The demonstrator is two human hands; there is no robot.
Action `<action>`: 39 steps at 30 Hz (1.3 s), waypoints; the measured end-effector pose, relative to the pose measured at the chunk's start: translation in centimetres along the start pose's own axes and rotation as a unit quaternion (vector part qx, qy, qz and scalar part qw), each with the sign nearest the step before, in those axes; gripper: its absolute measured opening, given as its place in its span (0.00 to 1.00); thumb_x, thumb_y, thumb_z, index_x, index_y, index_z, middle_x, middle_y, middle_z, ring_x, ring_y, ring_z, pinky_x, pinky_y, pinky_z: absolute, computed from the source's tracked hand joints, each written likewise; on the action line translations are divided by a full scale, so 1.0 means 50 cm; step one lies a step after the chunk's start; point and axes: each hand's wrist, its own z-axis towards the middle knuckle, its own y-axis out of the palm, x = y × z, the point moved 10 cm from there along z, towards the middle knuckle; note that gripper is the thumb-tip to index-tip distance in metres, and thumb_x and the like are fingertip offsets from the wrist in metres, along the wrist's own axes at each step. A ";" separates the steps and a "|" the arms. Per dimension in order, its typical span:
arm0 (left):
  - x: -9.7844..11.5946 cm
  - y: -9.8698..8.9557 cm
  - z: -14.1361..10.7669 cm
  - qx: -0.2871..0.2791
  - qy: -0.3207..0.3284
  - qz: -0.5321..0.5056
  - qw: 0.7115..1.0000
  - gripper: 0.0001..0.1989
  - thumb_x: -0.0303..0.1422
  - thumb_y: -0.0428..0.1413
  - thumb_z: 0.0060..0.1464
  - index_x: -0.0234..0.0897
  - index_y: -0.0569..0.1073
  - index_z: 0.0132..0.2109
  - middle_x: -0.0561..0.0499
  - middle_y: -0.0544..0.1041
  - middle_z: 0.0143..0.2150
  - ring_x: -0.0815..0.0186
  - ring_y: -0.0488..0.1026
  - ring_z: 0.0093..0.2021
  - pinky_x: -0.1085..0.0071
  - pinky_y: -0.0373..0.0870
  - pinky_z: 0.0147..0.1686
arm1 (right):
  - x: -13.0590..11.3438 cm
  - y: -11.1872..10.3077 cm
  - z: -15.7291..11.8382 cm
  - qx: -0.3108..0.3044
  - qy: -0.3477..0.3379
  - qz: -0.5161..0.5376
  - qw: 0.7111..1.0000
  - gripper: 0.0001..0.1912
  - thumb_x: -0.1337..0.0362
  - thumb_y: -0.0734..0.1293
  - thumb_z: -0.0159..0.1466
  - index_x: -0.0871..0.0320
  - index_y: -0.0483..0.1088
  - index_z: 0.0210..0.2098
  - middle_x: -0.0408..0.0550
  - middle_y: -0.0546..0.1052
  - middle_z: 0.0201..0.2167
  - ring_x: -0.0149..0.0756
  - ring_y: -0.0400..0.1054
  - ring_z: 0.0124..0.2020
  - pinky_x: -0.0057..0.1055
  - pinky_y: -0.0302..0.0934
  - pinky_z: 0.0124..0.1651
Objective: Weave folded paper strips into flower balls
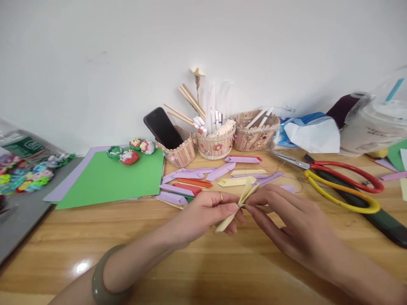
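Observation:
A pale yellow folded-paper piece with several narrow petals fanning out from a pinched centre is held between both hands above the wooden table. My left hand, with a ring on one finger, pinches it near the centre between thumb and fingers. From the other side, my right hand closes thumb and fingertips on a petal of the same piece; its fingers partly cover that petal. Just behind the hands lie folded paper strips in purple, yellow and red.
Scissors with red and yellow handles lie at right, over a dark green-black tool. Green paper sheets lie left, with small paper flowers. Wooden-stick baskets stand by the wall, one holding a phone. A plastic cup stands far right.

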 end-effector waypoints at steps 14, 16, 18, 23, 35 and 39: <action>0.012 0.013 0.000 -0.043 -0.002 -0.043 0.998 0.13 0.36 0.56 0.49 0.33 0.75 0.40 0.48 0.75 0.30 0.70 0.71 0.28 0.76 0.64 0.27 | 0.000 0.007 -0.005 -0.006 -0.018 -0.025 1.000 0.04 0.73 0.59 0.62 0.59 0.63 0.35 0.46 0.70 0.29 0.32 0.65 0.30 0.28 0.60 0.31; 0.010 0.006 0.002 -0.024 0.002 -0.041 0.999 0.13 0.36 0.56 0.48 0.33 0.74 0.39 0.47 0.75 0.31 0.70 0.71 0.28 0.75 0.65 0.28 | 0.006 0.015 -0.006 -0.021 -0.010 -0.014 1.000 0.05 0.72 0.61 0.62 0.59 0.63 0.37 0.47 0.70 0.31 0.33 0.65 0.32 0.29 0.61 0.33; 0.009 0.002 0.003 -0.007 0.001 -0.038 0.999 0.13 0.37 0.56 0.48 0.32 0.74 0.39 0.47 0.75 0.31 0.70 0.70 0.28 0.75 0.65 0.28 | 0.011 0.020 -0.007 -0.028 -0.008 -0.006 1.000 0.05 0.72 0.62 0.62 0.58 0.64 0.38 0.46 0.71 0.32 0.32 0.66 0.33 0.28 0.61 0.34; 0.010 0.001 0.002 0.016 0.002 -0.050 0.999 0.13 0.36 0.56 0.48 0.31 0.73 0.38 0.46 0.76 0.32 0.70 0.71 0.28 0.75 0.65 0.27 | 0.010 0.022 -0.010 -0.028 -0.023 0.018 0.999 0.07 0.73 0.62 0.61 0.57 0.64 0.39 0.46 0.70 0.33 0.31 0.65 0.33 0.28 0.61 0.34; 0.009 -0.007 -0.004 0.086 0.008 -0.113 0.990 0.08 0.29 0.55 0.47 0.31 0.73 0.36 0.48 0.76 0.28 0.68 0.73 0.30 0.73 0.65 0.31 | -0.012 0.015 0.008 -0.030 0.000 -0.009 1.000 0.05 0.63 0.65 0.58 0.58 0.65 0.32 0.47 0.70 0.28 0.35 0.64 0.30 0.31 0.58 0.29; 0.007 -0.001 -0.003 0.081 0.014 -0.124 0.989 0.07 0.29 0.55 0.48 0.32 0.73 0.35 0.49 0.76 0.28 0.67 0.73 0.32 0.74 0.64 0.32 | -0.012 0.025 0.005 -0.039 0.014 -0.066 0.997 0.13 0.55 0.67 0.56 0.58 0.63 0.29 0.46 0.69 0.27 0.35 0.63 0.28 0.31 0.56 0.27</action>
